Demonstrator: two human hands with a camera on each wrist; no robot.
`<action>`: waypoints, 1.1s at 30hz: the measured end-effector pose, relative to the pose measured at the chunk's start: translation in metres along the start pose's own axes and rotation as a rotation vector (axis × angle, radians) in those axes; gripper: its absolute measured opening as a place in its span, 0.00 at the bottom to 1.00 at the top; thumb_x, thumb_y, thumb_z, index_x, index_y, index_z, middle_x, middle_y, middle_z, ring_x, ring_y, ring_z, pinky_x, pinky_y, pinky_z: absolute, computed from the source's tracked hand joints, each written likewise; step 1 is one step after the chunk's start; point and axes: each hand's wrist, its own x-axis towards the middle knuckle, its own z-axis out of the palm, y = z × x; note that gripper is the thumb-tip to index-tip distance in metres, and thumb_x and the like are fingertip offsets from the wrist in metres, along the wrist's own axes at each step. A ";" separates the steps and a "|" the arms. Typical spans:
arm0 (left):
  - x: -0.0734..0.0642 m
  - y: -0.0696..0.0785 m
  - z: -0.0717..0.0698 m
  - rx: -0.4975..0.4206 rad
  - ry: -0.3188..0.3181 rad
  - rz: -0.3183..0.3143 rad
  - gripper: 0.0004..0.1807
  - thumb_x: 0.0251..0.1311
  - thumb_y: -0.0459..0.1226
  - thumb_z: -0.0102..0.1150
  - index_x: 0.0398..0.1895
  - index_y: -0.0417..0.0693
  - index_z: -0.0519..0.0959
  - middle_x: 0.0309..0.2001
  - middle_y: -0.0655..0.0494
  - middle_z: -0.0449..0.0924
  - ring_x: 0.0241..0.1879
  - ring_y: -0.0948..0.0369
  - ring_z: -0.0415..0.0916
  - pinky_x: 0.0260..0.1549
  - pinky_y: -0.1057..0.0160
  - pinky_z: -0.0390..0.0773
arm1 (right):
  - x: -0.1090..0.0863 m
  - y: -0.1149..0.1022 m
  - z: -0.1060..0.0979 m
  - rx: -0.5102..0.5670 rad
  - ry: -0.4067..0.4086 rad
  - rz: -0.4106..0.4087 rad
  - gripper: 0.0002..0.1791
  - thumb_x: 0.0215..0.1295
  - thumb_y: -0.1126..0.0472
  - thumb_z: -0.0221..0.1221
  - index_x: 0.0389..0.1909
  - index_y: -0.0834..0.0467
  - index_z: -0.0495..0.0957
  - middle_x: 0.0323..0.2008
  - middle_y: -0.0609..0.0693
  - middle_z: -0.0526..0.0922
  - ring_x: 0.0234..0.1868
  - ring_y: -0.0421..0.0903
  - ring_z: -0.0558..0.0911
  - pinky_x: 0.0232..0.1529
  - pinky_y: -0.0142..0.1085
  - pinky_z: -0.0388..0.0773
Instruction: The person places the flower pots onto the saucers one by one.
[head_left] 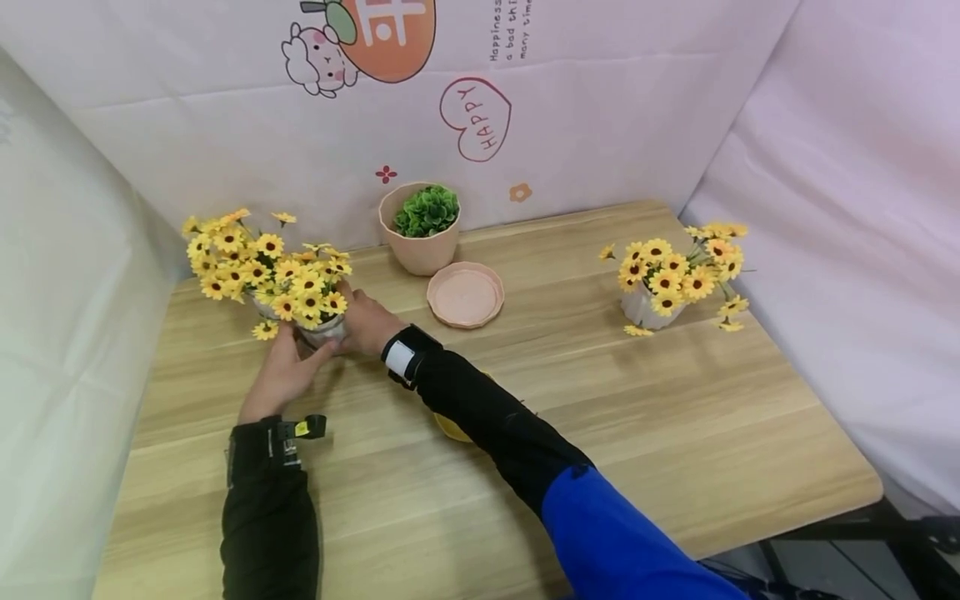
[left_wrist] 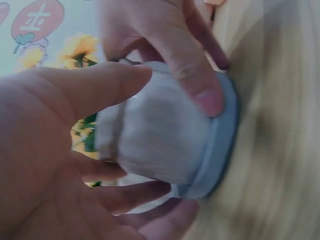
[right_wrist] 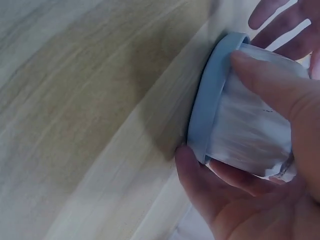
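Yellow daisy-like flowers (head_left: 309,287) stand in a whitish pot (head_left: 324,332) at the left of the table. From the near side my left hand (head_left: 285,377) holds this pot, thumb and fingers on opposite sides of it. My right hand (head_left: 369,325) grips it from the right, its thumb on the rim of the blue-grey saucer (left_wrist: 229,130) under the pot. Both wrist views show the pot seated in that saucer, low over the wood. Close behind is another bunch of yellow flowers (head_left: 225,260), its pot mostly hidden.
At the back stand a pink pot (head_left: 423,252) with a green plant (head_left: 427,212) and a pink saucer (head_left: 465,295). A third pot of yellow flowers (head_left: 667,275) is on the right. Beneath my right forearm a yellow object (head_left: 452,429) is mostly covered. White cloth (head_left: 600,125) backs the table.
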 end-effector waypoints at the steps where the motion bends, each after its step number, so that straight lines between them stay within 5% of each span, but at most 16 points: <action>1: -0.001 0.002 -0.001 0.010 -0.011 -0.003 0.54 0.76 0.43 0.61 0.88 0.56 0.31 0.86 0.37 0.40 0.84 0.36 0.43 0.80 0.30 0.50 | -0.001 0.000 -0.001 0.009 -0.004 0.004 0.64 0.65 0.49 0.73 0.86 0.55 0.36 0.76 0.64 0.66 0.75 0.53 0.72 0.74 0.37 0.73; 9: -0.018 0.022 -0.010 0.130 -0.154 -0.024 0.57 0.75 0.50 0.62 0.87 0.51 0.28 0.86 0.35 0.35 0.84 0.33 0.38 0.78 0.25 0.49 | -0.027 0.007 -0.016 0.036 -0.022 0.001 0.63 0.70 0.53 0.69 0.86 0.56 0.29 0.82 0.66 0.57 0.81 0.57 0.65 0.75 0.42 0.73; 18: -0.030 0.053 -0.006 0.259 -0.371 -0.074 0.54 0.74 0.60 0.57 0.85 0.36 0.43 0.83 0.28 0.48 0.78 0.29 0.57 0.71 0.30 0.69 | -0.078 0.032 -0.041 0.065 0.119 -0.088 0.57 0.70 0.48 0.69 0.86 0.59 0.42 0.83 0.64 0.56 0.83 0.57 0.61 0.82 0.49 0.64; 23: -0.020 0.058 0.019 0.269 -0.407 0.035 0.53 0.69 0.57 0.66 0.84 0.37 0.51 0.83 0.35 0.54 0.79 0.36 0.60 0.75 0.33 0.65 | -0.120 0.056 -0.050 0.108 0.206 -0.064 0.55 0.70 0.46 0.69 0.84 0.63 0.47 0.82 0.63 0.58 0.83 0.57 0.60 0.84 0.50 0.60; 33: -0.002 0.059 0.091 0.244 -0.528 0.265 0.65 0.53 0.51 0.82 0.86 0.44 0.49 0.84 0.40 0.54 0.83 0.41 0.52 0.81 0.37 0.57 | -0.204 0.126 -0.051 0.182 0.284 0.109 0.56 0.71 0.42 0.67 0.84 0.63 0.45 0.83 0.66 0.52 0.84 0.62 0.55 0.83 0.61 0.57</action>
